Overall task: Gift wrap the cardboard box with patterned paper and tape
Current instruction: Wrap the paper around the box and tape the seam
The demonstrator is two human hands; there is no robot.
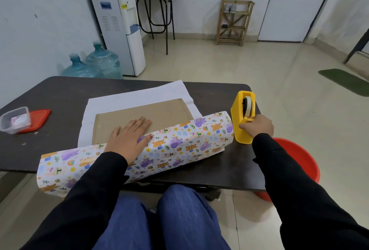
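Observation:
A flat brown cardboard box (pixel 159 113) lies on the white underside of the patterned paper (pixel 187 140), in the middle of the dark table. The paper's near edge is folded up over the box's near side, cartoon print outward. My left hand (pixel 129 136) lies flat, fingers straight, pressing the folded paper onto the box top. To the right stands a yellow tape dispenser (pixel 242 117) with a white roll inside. My right hand (pixel 257 126) is at its cutter end, fingers curled and pinching the tape end there.
A clear plastic container (pixel 15 120) and its red lid (pixel 39 117) sit at the table's (pixel 60 94) left. A red bucket (pixel 299 162) stands on the floor by the table's right edge. Water jugs (pixel 95 64) and a dispenser (pixel 117 22) stand behind.

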